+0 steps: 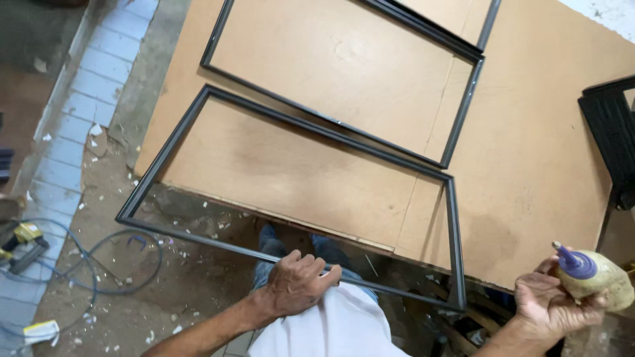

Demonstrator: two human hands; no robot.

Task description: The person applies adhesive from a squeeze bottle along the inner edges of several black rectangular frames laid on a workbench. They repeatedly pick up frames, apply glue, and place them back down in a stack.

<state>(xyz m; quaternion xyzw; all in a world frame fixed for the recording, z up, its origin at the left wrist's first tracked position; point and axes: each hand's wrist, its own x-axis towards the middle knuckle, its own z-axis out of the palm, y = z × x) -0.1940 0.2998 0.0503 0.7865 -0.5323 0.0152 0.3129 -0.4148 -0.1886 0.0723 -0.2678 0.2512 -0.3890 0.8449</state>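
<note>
1. The left hand (297, 284) is curled onto the near rail of a dark rectangular frame (198, 106) that overhangs the board's edge.
2. The right hand (552, 307) is clamped around a glue bottle (598, 274) with a purple nozzle.
3. A second frame (463, 106) lies beyond on the brown board (529, 165); blue cable (142, 277) loops on the littered floor.

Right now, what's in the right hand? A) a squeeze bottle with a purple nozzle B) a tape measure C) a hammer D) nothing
A: the right hand grips a yellowish squeeze bottle with a purple nozzle, off the board's edge, while the left hand holds the near rail of the dark frame that overhangs the brown board.
</note>
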